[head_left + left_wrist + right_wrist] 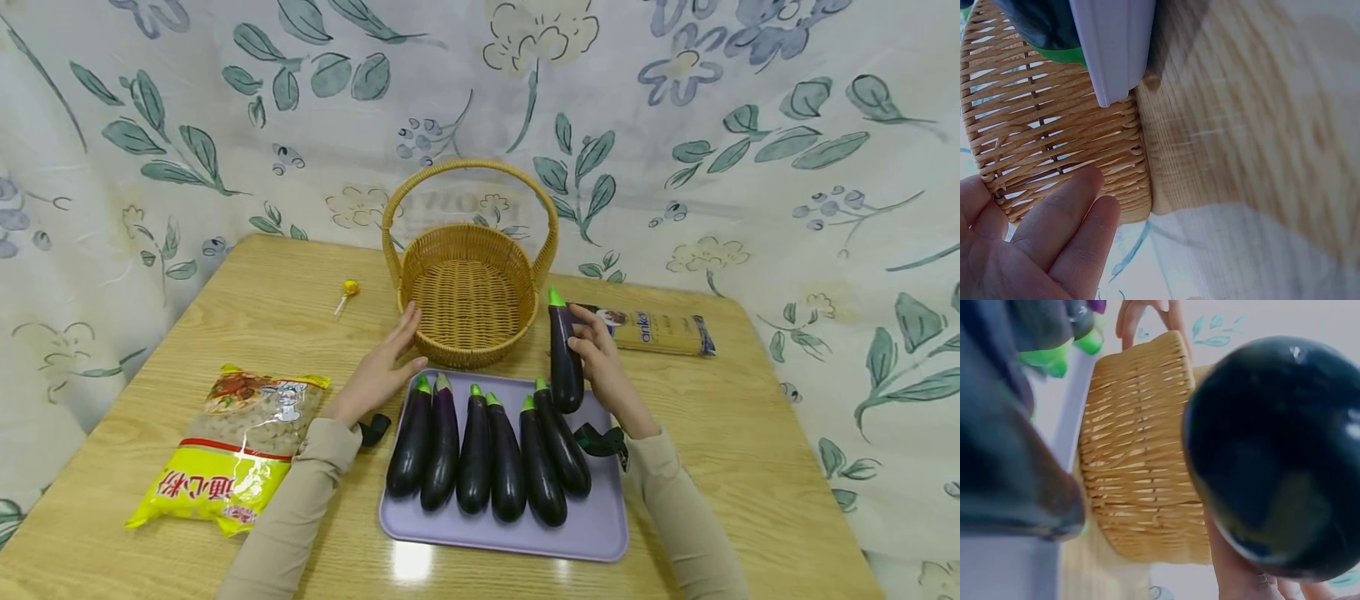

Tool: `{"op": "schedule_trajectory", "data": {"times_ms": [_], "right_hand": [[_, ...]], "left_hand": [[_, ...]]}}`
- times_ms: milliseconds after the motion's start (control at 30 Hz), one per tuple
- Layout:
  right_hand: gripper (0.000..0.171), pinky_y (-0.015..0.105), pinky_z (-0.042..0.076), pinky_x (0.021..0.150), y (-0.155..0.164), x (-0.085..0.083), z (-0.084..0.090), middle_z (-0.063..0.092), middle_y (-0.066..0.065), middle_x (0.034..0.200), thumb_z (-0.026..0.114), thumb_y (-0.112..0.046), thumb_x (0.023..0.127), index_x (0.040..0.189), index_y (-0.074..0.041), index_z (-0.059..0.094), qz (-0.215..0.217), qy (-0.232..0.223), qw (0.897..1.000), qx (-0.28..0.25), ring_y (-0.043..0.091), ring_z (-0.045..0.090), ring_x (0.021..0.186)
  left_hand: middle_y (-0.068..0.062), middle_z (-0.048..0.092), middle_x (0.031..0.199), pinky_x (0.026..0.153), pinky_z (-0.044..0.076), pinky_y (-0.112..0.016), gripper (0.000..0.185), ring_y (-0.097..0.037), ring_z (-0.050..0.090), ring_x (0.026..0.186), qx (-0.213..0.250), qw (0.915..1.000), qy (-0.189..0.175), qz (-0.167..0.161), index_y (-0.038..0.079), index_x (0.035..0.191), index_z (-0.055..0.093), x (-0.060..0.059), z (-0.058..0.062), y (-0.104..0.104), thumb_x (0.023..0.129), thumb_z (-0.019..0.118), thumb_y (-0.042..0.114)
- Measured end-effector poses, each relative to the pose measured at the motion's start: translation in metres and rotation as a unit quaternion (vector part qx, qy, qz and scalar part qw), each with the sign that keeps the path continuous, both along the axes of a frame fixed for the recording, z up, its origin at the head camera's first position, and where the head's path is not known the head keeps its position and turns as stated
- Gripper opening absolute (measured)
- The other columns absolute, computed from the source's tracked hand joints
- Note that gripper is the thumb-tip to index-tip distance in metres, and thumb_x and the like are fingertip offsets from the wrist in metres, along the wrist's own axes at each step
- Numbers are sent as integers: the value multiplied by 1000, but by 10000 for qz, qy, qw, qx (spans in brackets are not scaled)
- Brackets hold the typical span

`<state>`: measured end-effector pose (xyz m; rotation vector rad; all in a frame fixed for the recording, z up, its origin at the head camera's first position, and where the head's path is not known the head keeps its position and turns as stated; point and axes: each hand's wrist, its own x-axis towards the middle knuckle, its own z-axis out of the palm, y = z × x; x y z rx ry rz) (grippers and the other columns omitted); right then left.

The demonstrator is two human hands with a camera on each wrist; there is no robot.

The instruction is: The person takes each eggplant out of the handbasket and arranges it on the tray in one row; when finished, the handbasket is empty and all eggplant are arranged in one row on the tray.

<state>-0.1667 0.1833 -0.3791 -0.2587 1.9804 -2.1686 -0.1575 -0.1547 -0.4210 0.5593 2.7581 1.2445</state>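
Note:
My right hand (603, 367) grips a dark purple eggplant (564, 354) with a green stem, raised over the right side of a lilac tray (502, 540). In the right wrist view, the round end of that eggplant (1279, 462) fills much of the right side. Several more eggplants (474, 454) lie in a row on the tray, stems toward the basket. My left hand (382, 371) has its fingers extended against the left front of a wicker basket (465, 354). The left wrist view shows its fingertips (1088, 181) at the woven wall. Nothing lies inside the basket.
On the left lies a yellow bag of pasta (232, 450), with a yellow lollipop (348, 288) farther back. A long pasta packet (660, 332) lies behind my right hand. The basket's tall handle (471, 164) arches over its opening. A floral curtain (637, 125) hangs behind the table.

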Motion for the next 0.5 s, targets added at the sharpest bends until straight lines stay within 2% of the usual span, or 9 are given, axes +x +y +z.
{"op": "schedule_trajectory", "data": {"times_ms": [233, 500], "right_hand": [[51, 27, 53, 64, 11, 9, -9, 42, 14, 115, 39, -9, 95, 143, -9, 21, -106, -81, 9995, 300, 12, 61, 83], [50, 27, 52, 66, 27, 19, -21, 42, 13, 116, 37, -9, 97, 144, -8, 20, -196, -257, 9983, 493, 10, 58, 85]], "left_hand": [[17, -11, 151, 104, 20, -58, 73, -33, 21, 135, -44, 10000, 6, 5, 33, 146, -1, 1, 1, -1, 94, 50, 30], [17, -11, 151, 104, 20, -59, 72, -32, 23, 135, -75, 10000, 0, 22, 34, 146, -2, 1, 1, -2, 95, 49, 32]]}}
